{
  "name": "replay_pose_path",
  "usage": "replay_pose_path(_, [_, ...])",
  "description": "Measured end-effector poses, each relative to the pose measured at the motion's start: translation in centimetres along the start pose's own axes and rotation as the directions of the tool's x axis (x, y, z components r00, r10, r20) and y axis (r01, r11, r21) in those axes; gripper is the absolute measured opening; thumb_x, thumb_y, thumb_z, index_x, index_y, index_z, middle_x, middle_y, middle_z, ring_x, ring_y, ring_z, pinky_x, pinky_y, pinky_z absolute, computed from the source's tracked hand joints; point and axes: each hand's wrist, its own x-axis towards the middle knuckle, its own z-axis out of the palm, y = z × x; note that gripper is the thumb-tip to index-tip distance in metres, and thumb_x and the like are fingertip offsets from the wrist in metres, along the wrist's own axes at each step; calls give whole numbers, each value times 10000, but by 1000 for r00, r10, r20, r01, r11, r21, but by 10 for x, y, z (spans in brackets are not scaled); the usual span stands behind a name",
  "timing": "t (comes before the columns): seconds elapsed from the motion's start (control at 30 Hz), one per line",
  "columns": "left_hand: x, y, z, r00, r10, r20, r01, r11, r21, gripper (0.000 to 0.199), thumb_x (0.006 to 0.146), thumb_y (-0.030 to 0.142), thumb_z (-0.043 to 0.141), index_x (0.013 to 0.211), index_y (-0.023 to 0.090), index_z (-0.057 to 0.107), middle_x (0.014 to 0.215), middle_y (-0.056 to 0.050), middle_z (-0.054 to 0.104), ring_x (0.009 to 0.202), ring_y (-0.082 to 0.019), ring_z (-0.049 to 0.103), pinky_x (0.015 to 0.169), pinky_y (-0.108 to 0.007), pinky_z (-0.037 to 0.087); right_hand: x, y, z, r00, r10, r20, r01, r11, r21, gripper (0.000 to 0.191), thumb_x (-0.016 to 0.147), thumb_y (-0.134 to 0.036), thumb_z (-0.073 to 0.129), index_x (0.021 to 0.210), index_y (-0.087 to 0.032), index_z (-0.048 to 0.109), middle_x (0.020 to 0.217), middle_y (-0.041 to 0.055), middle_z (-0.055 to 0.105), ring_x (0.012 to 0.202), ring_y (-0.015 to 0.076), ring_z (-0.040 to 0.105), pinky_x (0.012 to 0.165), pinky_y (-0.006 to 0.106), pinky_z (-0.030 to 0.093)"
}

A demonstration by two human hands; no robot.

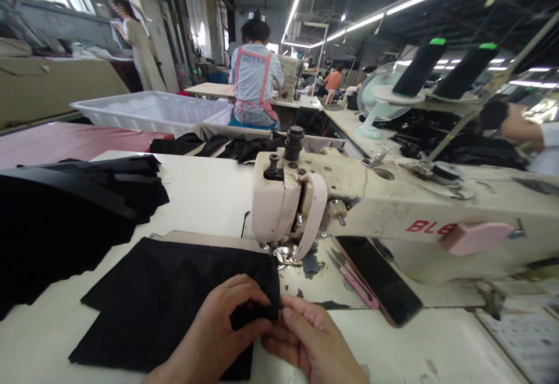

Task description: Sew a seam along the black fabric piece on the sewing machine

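Note:
A piece of black fabric point(174, 296) lies on the white sewing table, its far right corner close to the needle and presser foot point(288, 254) of the sewing machine point(349, 197). A beige strip point(209, 240) shows along its far edge. My left hand point(231, 320) rests on the fabric with thumb and fingers curled around its right part. Beside it, my right hand point(305, 334) pinches the fabric's right edge between thumb and fingers. The fingertips of both hands nearly meet there.
A stack of black cut pieces point(65, 221) lies at the left. Pink-handled thread snips point(358, 285) and a phone point(379, 279) lie right of the needle. Behind stand a white plastic bin point(152, 110), thread cones point(419, 69) and a fan point(379, 92). A co-worker point(255, 75) sits ahead.

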Motion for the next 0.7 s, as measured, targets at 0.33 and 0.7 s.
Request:
replay_pose_path(0.33, [-7,-15,8,787,617,-26,-555,725,407,234,965,140,411,935,129,642,797,-65,625,722,-174,553,662,-290,451,-5,4,-2,999,-49,-3,47,976,-210,403,700,-206,703,1099,-170,657,929,57,734,822,136,700,760,222,520])
replay_pose_path(0.7, [1,-9,-6,815,568,118,-555,704,444,258,985,180,399,837,167,609,787,-30,621,743,-170,541,725,-323,414,2,-17,-19,484,-402,777,552,-549,-628,309,1004,-188,368,937,-140,665,893,70,724,888,187,665,832,287,568])
